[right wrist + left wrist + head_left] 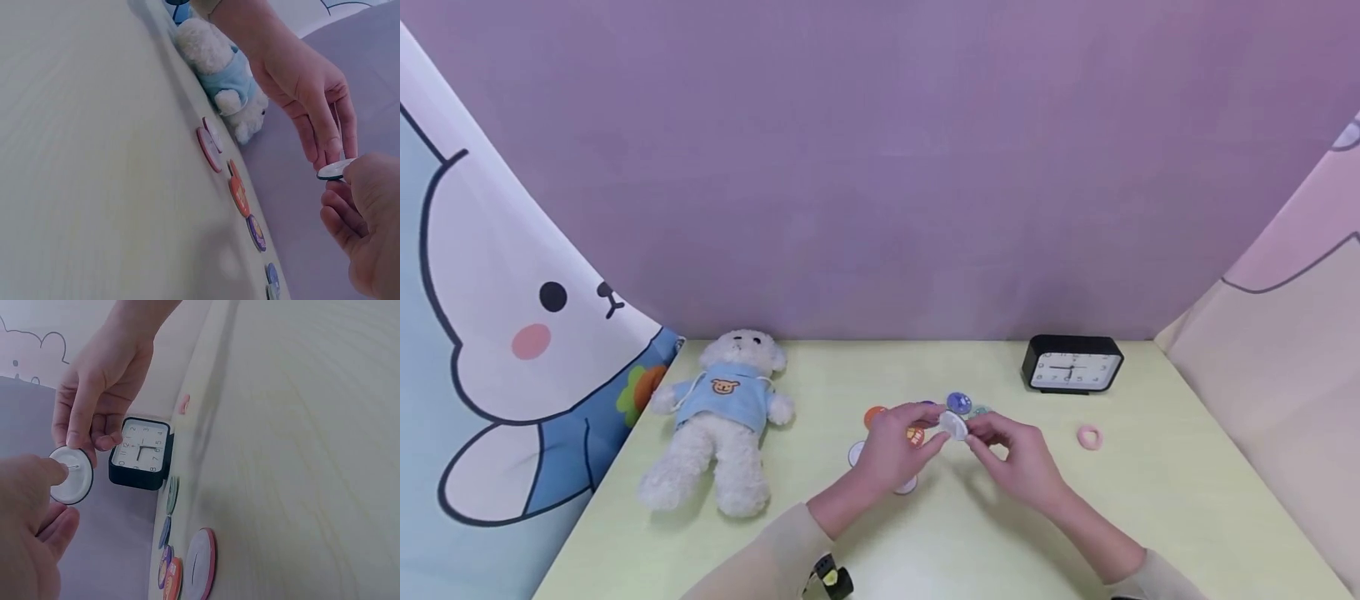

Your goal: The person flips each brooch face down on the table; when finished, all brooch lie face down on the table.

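Observation:
Above the table, both hands hold a round pin-back badge [953, 426] between them. Its white back, with a thin metal pin, faces the left wrist camera. My left hand [891, 446] pinches one edge with thumb and fingers. On the opposite edge, the thumb and fingers of my right hand [1022, 462] grip it too. Below lie more badges: an orange one [873, 416], a blue one [958, 403], a green one [981, 411] and a patterned orange one [915, 437]. Partly behind the left hand are pale badges, one showing its back [200, 565] in the left wrist view.
A white plush toy [724, 417] in a blue top lies on the left of the table [1180, 500]. At the back right stands a black alarm clock [1072, 365]. A small pink ring [1089, 437] lies in front of it. Purple fabric [887, 208] hangs behind the table.

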Tool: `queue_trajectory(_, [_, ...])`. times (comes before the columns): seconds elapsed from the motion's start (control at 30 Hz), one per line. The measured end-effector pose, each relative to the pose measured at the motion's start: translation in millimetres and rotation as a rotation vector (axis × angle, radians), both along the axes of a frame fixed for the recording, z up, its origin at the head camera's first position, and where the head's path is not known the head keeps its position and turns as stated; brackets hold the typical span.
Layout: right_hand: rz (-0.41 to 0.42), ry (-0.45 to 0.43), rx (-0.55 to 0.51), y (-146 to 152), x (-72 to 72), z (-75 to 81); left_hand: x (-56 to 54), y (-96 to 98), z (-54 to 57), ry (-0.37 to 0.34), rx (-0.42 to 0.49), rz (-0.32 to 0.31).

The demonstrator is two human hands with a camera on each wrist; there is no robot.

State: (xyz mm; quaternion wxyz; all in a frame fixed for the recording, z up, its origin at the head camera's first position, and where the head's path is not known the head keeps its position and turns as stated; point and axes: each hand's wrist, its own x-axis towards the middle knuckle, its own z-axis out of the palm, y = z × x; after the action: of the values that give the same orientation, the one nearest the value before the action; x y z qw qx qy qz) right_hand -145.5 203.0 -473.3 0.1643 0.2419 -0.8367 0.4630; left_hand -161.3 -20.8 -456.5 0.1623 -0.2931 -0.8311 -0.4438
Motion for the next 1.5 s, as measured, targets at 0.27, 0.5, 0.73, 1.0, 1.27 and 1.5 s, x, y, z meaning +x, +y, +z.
queue_trajectory(0.27, [0.017, -0.019, -0.01, 0, 1.5, 6.0, 4.9, -1.5, 0.0, 0.039, -0.076, 0.006])
queue_trajectory(0.5, [0.074, -0.048, -0.003, 0, 1.5, 4.6, 6.4, -3.0, -2.4, -0.032, -0.092, -0.017])
queue_trajectory(0.73, [0.075, -0.058, 0.054, 2, 3.7, 1.1, 6.2, -1.8, -8.4, -0.111, -0.209, -0.029])
queue_trajectory(1.0, [0.052, -0.055, 0.178, 4, 3.9, -6.4, 4.5, -1.3, -11.3, -0.12, -0.382, -0.023])
queue_trajectory(1.27, [0.05, -0.067, 0.274, 3, 5.1, -12.6, 1.9, 1.5, -18.6, -0.14, -0.488, -0.026])
queue_trajectory(1.5, [0.038, -0.14, 0.345, -1, 7.9, -17.9, 2.0, 4.1, -30.0, -0.194, -0.547, -0.045])
